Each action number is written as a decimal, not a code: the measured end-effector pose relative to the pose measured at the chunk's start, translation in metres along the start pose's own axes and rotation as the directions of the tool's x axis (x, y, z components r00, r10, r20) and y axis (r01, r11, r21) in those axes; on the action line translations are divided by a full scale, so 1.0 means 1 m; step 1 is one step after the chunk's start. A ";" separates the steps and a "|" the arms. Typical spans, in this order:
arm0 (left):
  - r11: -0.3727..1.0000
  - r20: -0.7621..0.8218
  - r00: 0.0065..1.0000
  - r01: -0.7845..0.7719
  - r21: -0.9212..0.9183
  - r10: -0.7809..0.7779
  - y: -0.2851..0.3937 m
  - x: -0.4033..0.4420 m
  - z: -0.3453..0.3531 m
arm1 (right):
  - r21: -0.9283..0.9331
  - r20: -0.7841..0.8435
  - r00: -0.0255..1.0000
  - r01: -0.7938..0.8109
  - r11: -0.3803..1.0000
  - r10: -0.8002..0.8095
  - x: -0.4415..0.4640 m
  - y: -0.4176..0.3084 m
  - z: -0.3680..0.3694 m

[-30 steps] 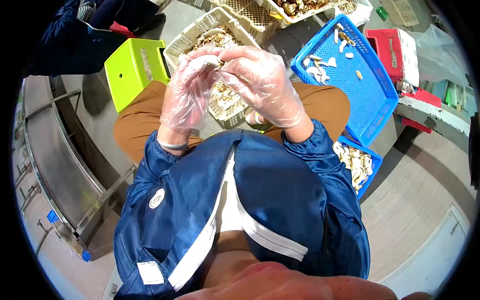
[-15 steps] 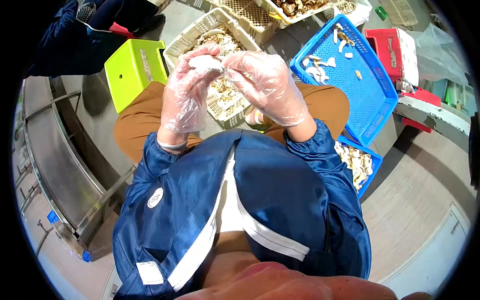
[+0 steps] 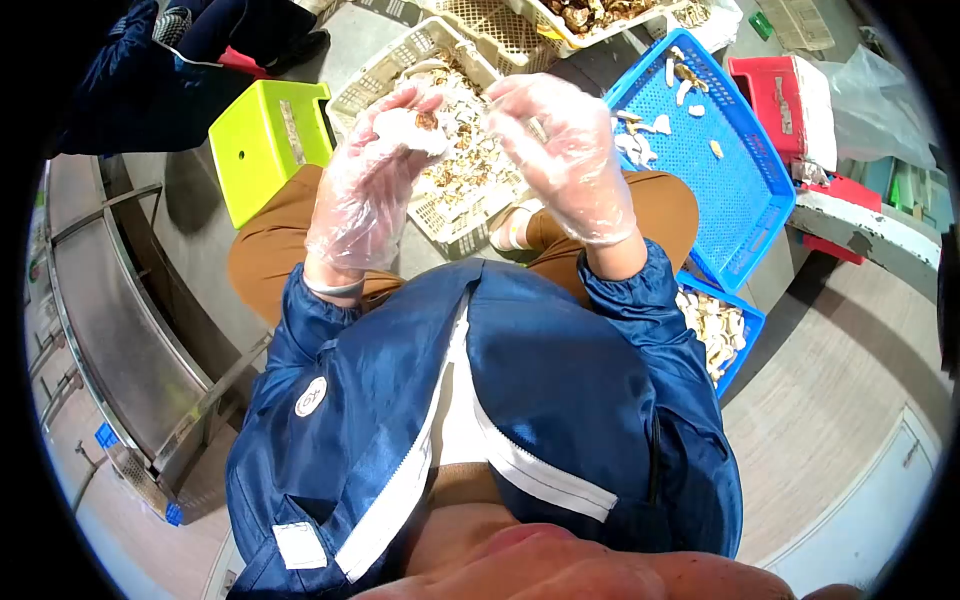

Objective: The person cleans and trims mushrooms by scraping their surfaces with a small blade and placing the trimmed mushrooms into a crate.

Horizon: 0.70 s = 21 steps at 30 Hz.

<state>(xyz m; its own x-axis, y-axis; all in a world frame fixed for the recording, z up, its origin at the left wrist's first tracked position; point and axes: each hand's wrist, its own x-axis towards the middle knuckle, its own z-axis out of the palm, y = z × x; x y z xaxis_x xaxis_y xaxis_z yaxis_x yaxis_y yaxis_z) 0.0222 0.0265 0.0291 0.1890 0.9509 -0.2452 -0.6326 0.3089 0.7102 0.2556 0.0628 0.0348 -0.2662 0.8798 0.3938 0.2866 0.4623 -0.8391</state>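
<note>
Over the beige crate point(image 3: 352, 97) I hold a white mushroom-like piece point(image 3: 408, 131) with a brown patch in my left hand point(image 3: 366, 180). My right hand point(image 3: 567, 160), in a clear plastic glove like the left, is apart from it on the right; its fingers are bent together, and a small pale piece point(image 3: 537, 129) shows by them. Brown and white scraps point(image 3: 462, 160) fill the crate below. Several white pieces point(image 3: 635, 147) lie at the left side of the blue basket point(image 3: 735, 200).
A green stool point(image 3: 262, 145) stands left of the crate, with another person's dark-clothed legs point(image 3: 215, 35) beyond. A red stool point(image 3: 780, 110) is right of the blue basket. Below that basket is a blue container point(image 3: 735, 365) of pale pieces. More crates point(image 3: 510, 45) stand ahead.
My hands were together at the white piece and have moved apart. My right hand has shifted right and away; the left still holds the piece, now showing its brown patch.
</note>
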 end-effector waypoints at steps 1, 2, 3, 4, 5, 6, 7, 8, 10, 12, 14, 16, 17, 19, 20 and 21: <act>1.000 -0.013 1.000 -0.001 0.015 0.002 0.000 0.000 0.002 | 0.023 0.030 0.999 0.032 0.999 -0.032 -0.001 -0.004 0.002; 1.000 -0.025 1.000 -0.003 0.030 0.004 0.000 0.001 0.004 | 0.011 0.045 0.996 0.073 0.997 -0.073 0.000 -0.006 0.004; 0.999 -0.040 0.999 0.005 0.045 -0.003 -0.001 0.001 0.002 | 0.001 0.062 0.991 0.116 0.993 -0.116 0.001 -0.007 0.005; 0.997 -0.025 1.000 -0.001 0.080 0.003 -0.002 0.001 0.000 | -0.006 0.079 0.984 0.160 0.987 -0.159 0.002 -0.008 0.007; 0.993 -0.012 1.000 -0.007 0.115 0.008 -0.003 0.001 -0.003 | 0.088 0.069 0.986 0.146 0.985 -0.152 0.003 -0.008 0.010; 0.989 0.003 1.000 -0.013 0.150 0.012 -0.004 0.001 -0.004 | 0.122 0.085 0.987 0.126 0.984 -0.137 0.002 -0.006 0.012; 0.986 0.018 1.000 -0.026 0.162 0.024 -0.005 0.000 -0.002 | 0.155 0.101 0.987 0.106 0.982 -0.122 0.000 -0.003 0.014; 0.976 0.017 1.000 -0.028 0.215 0.025 -0.005 -0.001 -0.002 | 0.187 0.118 0.987 0.085 0.979 -0.108 -0.001 -0.001 0.015; 0.948 0.012 0.999 -0.032 0.317 0.030 -0.003 -0.002 -0.002 | 0.181 0.142 0.987 0.046 0.982 -0.072 -0.001 -0.004 0.013; 0.940 -0.004 0.999 -0.041 0.338 0.045 -0.005 -0.003 -0.001 | 0.172 0.162 0.985 0.036 0.984 -0.065 0.000 -0.006 0.011; 0.932 -0.006 0.999 -0.031 0.360 0.035 -0.003 -0.003 -0.004 | 0.110 0.117 0.984 0.124 0.986 -0.137 -0.002 0.003 0.018; 0.948 -0.001 1.000 -0.016 0.319 0.018 -0.005 -0.001 -0.006 | 0.105 0.085 0.989 0.109 0.988 -0.118 -0.003 0.004 0.021; 0.956 0.004 1.000 -0.004 0.292 0.003 -0.005 0.000 -0.008 | 0.081 0.072 0.987 0.139 0.987 -0.145 -0.003 0.005 0.022; 0.969 -0.013 1.000 0.007 0.248 -0.004 -0.006 -0.002 -0.002 | 0.035 0.047 0.979 0.196 0.980 -0.198 -0.004 0.005 0.025; 0.973 -0.013 1.000 0.022 0.230 -0.019 -0.007 -0.001 -0.003 | -0.008 0.025 0.977 0.214 0.977 -0.214 -0.005 0.007 0.029; 0.977 -0.013 0.999 0.037 0.212 -0.035 -0.007 0.000 -0.006 | -0.050 0.003 0.973 0.230 0.972 -0.230 -0.008 0.009 0.034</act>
<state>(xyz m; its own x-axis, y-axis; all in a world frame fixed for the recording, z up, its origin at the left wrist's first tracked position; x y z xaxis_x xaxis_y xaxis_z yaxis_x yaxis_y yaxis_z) 0.0218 0.0241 0.0201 0.2015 0.9391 -0.2782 -0.4518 0.3412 0.8243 0.2287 0.0565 0.0113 -0.3282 0.7496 0.5748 0.2639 0.6570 -0.7062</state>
